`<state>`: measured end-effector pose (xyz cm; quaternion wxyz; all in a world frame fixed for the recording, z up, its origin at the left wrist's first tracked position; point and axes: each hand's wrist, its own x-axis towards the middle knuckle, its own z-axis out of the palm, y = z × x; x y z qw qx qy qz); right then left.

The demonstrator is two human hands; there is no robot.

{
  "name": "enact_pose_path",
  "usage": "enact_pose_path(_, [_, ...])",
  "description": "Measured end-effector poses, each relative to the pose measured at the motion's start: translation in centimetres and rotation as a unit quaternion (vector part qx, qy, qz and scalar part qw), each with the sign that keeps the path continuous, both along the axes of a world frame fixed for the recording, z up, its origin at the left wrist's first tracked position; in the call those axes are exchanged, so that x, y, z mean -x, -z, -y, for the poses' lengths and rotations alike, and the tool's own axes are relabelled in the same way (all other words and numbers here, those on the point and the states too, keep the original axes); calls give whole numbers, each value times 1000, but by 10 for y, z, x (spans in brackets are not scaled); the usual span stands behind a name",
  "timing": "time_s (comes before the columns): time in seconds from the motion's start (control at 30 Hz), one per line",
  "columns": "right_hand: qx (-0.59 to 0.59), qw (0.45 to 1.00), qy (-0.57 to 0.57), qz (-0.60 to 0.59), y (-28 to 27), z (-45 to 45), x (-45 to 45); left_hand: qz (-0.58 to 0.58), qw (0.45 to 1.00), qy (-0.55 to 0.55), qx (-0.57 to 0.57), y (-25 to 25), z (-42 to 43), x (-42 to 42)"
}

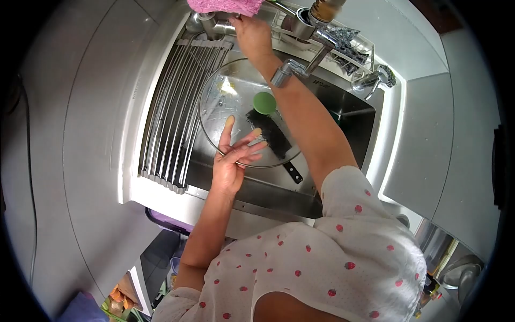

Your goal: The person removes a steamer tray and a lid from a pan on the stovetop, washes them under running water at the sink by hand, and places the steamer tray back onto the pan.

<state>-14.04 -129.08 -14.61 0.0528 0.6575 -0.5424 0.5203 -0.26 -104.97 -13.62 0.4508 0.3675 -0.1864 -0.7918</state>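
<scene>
My left hand [232, 166] holds a round glass pot lid [212, 126] at its near rim, with fingers spread against the glass. The lid has a thin metal edge and a green knob [264, 103], and is held over the steel sink [257, 198]. Through the glass I see a dark-bladed cleaver [272, 137] in the sink, its black handle sticking out past the rim. My right hand [254, 38] reaches to the back of the sink, right below a bunched pink cloth [228, 5]. Its fingertips are mostly hidden, so I cannot tell whether they grip the cloth.
A roll-up metal drying rack [174, 112] covers the sink's left side. The faucet [289, 71] extends over my right forearm. Behind it, a white wire basket [365, 51] holds a dark crumpled item. A metal fitting [213, 28] stands at the back left.
</scene>
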Motion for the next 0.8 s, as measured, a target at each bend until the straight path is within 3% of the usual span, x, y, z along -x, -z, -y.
enact_pose_path(0.23, [-53, 997, 4, 50, 3, -6, 4, -19, 1000, 0, 4, 2, -3, -1])
enact_pose_path(0.43, [-75, 988, -67, 117, -4, -24, 11, -26, 1000, -11, -6, -2, -5, 0])
enact_pose_path(0.53, [-60, 989, -41, 129, 28, -46, 20, -33, 999, -16, -17, -1, -8, 0])
enact_pose_path(0.57, [-156, 957, -78, 231, 58, -56, 25, -40, 999, -18, -20, 0, -9, 0])
enact_pose_path(0.63, [-270, 933, -112, 208, 56, -95, 29, -33, 999, -15, -22, -2, -10, 0])
enact_pose_path(0.67, [-287, 948, -108, 87, 28, -135, 21, -24, 999, -12, -24, -3, -11, 1])
enact_pose_path(0.73, [-359, 924, -57, -121, -7, -161, -1, -14, 1000, -7, -19, -3, -15, 4])
enact_pose_path(0.8, [-359, 920, -72, -136, -10, -182, -24, -2, 1000, 1, -10, 8, -19, 2])
